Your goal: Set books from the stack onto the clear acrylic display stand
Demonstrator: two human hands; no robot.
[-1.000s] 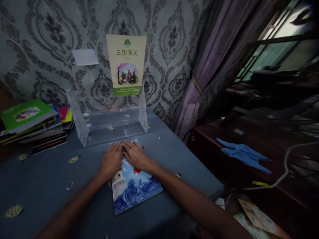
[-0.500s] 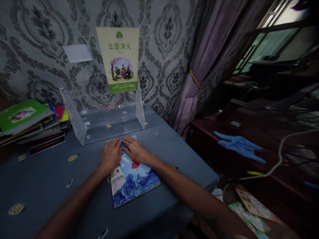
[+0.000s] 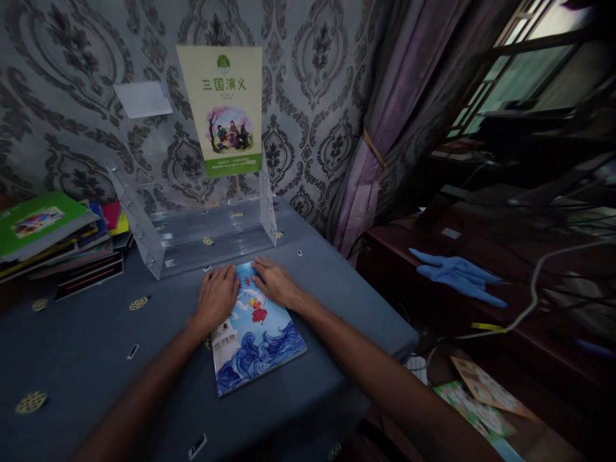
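A picture book point(image 3: 269, 343) with blue waves, a white tower and a small red figure lies flat on the blue tablecloth. My left hand point(image 3: 216, 296) rests palm down over its upper left edge, fingers laid out flat. At the upper right edge, my right hand point(image 3: 275, 282) touches the cover with its fingers extended. Behind the book stands a clear acrylic rack point(image 3: 150, 247), with a cream and green book point(image 3: 233, 119) upright at its back.
Stacked books point(image 3: 45, 224) occupy the table's left side. A white card point(image 3: 143, 99) is near the patterned wall. Right of the table are a purple curtain point(image 3: 385, 122), a blue glove point(image 3: 457, 276), cables and booklets point(image 3: 491, 391) lower down.
My hands have moved apart at the top of the book, my right hand shifting right, so more of the upper cover shows. The view has shifted slightly.
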